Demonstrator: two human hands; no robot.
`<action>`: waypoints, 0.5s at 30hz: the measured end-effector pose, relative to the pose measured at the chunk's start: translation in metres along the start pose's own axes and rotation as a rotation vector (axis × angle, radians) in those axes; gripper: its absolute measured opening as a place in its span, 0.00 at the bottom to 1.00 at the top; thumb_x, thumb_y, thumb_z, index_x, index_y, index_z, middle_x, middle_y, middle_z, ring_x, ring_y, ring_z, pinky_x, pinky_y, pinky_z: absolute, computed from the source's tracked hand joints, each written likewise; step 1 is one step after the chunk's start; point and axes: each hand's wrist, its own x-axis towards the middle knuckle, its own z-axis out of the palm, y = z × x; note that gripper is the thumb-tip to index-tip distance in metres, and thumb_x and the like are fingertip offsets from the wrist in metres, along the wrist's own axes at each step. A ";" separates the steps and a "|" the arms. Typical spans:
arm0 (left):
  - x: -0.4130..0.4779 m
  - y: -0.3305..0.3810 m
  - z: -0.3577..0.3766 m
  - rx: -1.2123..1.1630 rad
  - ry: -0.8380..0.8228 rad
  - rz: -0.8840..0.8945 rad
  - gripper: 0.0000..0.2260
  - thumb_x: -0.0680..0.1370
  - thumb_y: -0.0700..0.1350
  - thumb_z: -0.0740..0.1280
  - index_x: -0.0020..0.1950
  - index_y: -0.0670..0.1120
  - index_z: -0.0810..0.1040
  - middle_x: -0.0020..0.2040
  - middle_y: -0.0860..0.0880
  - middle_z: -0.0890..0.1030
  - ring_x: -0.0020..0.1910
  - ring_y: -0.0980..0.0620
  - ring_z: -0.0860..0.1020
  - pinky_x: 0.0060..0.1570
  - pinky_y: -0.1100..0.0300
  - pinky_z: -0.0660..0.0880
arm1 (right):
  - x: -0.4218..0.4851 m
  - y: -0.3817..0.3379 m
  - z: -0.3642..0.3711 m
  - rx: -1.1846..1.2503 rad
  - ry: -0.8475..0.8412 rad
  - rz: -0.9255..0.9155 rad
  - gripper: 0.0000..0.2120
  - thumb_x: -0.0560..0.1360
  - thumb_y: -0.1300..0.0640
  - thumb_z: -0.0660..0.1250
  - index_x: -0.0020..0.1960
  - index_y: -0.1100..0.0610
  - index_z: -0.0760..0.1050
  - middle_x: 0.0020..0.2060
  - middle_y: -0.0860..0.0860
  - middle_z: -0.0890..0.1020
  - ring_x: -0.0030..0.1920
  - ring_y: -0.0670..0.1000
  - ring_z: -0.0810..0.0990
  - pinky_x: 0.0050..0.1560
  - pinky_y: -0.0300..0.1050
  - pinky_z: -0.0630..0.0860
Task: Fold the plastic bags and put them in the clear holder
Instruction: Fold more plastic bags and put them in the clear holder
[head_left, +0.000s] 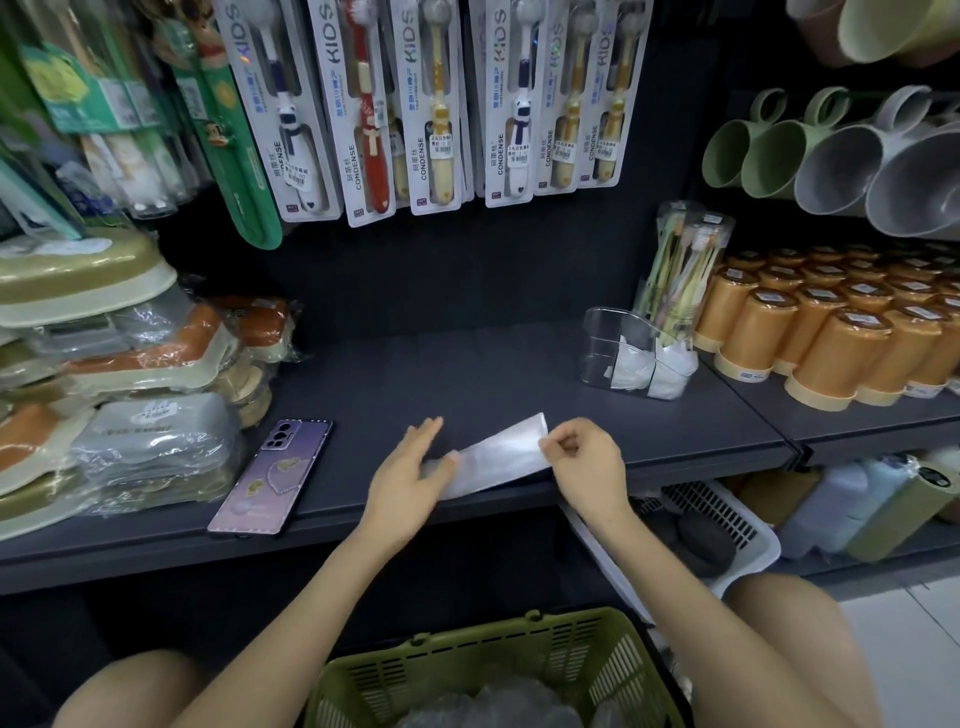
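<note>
Clear holder with seemingly folded bags

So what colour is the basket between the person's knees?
The basket is olive green, seen clearly in the head view.

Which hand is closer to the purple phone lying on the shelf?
Left. The left hand rests on the plastic bag just right of the phone; the right hand pinches the bag's other end, farther right.

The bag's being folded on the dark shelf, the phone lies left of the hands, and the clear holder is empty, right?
Not empty: the head view shows folded white bags inside the clear holder. The rest stands: the bag lies on the dark shelf, held by the left hand and right hand, the phone to their left.
</note>
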 end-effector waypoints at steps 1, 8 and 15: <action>0.004 0.006 -0.004 -0.012 0.017 -0.016 0.22 0.80 0.47 0.64 0.74 0.50 0.67 0.71 0.58 0.65 0.74 0.58 0.60 0.70 0.63 0.57 | 0.001 -0.005 -0.008 0.047 -0.063 -0.034 0.07 0.75 0.60 0.68 0.39 0.53 0.74 0.34 0.46 0.80 0.39 0.51 0.80 0.45 0.49 0.78; 0.010 0.045 -0.024 -0.387 -0.428 -0.093 0.13 0.76 0.39 0.69 0.60 0.47 0.79 0.47 0.49 0.84 0.51 0.53 0.81 0.53 0.61 0.74 | 0.014 -0.060 -0.050 0.084 -0.397 -0.254 0.07 0.76 0.65 0.67 0.41 0.57 0.72 0.30 0.51 0.78 0.25 0.42 0.72 0.29 0.38 0.73; -0.005 0.055 -0.019 -0.633 -0.343 -0.146 0.06 0.74 0.34 0.70 0.50 0.40 0.79 0.44 0.46 0.84 0.44 0.49 0.82 0.43 0.58 0.78 | 0.020 -0.076 -0.049 0.289 -0.501 -0.112 0.06 0.78 0.58 0.66 0.54 0.55 0.75 0.36 0.50 0.82 0.34 0.47 0.78 0.32 0.41 0.74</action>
